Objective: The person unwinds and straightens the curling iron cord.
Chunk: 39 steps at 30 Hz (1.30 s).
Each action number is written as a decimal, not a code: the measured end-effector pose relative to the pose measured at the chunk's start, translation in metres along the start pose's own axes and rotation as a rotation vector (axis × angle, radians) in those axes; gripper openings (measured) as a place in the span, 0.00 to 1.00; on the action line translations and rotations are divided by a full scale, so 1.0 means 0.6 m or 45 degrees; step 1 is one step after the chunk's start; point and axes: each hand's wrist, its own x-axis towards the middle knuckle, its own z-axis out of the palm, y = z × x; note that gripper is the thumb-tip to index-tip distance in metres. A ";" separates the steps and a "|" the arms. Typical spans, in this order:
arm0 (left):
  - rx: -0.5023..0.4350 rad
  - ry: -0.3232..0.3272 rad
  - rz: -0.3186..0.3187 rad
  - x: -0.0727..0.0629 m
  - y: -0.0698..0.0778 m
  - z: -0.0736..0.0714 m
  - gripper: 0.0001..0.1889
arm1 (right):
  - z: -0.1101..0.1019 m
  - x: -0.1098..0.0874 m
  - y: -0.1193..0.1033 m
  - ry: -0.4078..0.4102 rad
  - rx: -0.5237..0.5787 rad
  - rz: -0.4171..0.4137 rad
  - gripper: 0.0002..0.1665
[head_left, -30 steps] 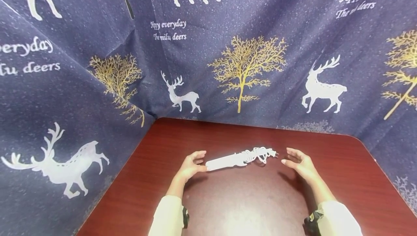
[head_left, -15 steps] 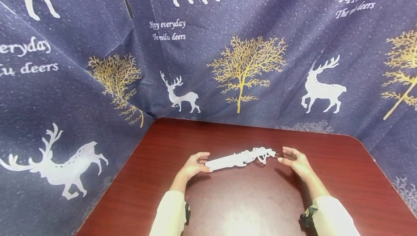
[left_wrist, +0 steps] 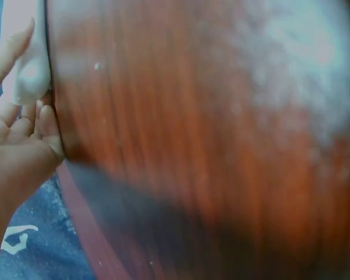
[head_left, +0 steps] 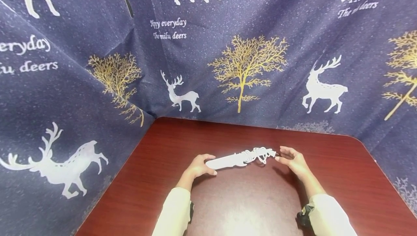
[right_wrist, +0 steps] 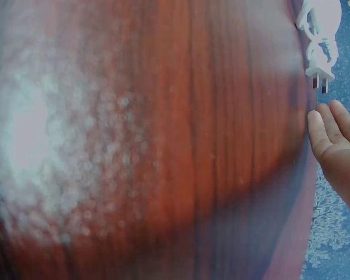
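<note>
A white power strip (head_left: 224,161) lies slantwise on the table, its cord (head_left: 250,155) bundled at the right end. The two-pin plug (right_wrist: 319,71) points toward my right hand (head_left: 295,162). That hand is open beside the pins, thumb in front and fingers behind; in the right wrist view, a small gap separates the plug from the fingertips. At the other end, my left hand (head_left: 199,166) reaches around the strip's rounded tip (left_wrist: 29,81), thumb on the near side and fingers on the far side. Its fingers look spread, and whether they touch the strip is unclear.
The reddish-brown wooden table (head_left: 241,196) has a bright glare patch near its front. A dark blue curtain (head_left: 208,66) with white deer and golden trees hangs behind and to the left. Dark wrist bands (head_left: 304,216) show at the sleeves.
My left hand has moved right, so that its thumb and fingers now straddle the strip's end. The right hand has come left toward the plug. The strip has stayed put.
</note>
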 end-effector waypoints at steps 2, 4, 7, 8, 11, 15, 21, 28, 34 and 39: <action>0.032 0.014 0.000 0.002 0.003 0.001 0.31 | -0.001 0.000 -0.002 0.005 -0.005 -0.010 0.38; 0.035 0.027 -0.002 0.002 0.005 0.001 0.28 | -0.002 0.001 -0.003 0.014 -0.017 -0.019 0.37; 0.021 0.038 -0.003 0.003 0.005 0.001 0.25 | -0.004 0.000 -0.003 0.018 -0.026 -0.029 0.37; 0.018 0.039 0.002 0.003 0.004 0.002 0.25 | -0.005 0.000 -0.003 0.025 -0.032 -0.028 0.37; -0.017 0.033 0.006 0.001 0.004 0.000 0.24 | -0.006 -0.002 -0.001 0.028 -0.041 -0.025 0.37; -0.074 0.021 0.017 -0.003 0.008 -0.002 0.22 | -0.007 -0.003 0.003 0.035 -0.051 -0.017 0.37; -0.501 -0.086 -0.001 -0.002 0.007 0.004 0.23 | -0.008 -0.004 0.004 0.037 -0.046 -0.019 0.37; -0.605 -0.047 -0.072 0.003 0.003 0.022 0.23 | -0.002 -0.007 -0.006 0.052 -0.022 -0.031 0.36; -0.599 0.086 -0.041 0.006 0.015 0.020 0.22 | 0.003 -0.006 -0.021 0.069 0.086 -0.083 0.31; -0.550 0.112 0.001 0.006 0.026 0.001 0.22 | -0.002 -0.008 -0.038 0.047 0.055 -0.119 0.32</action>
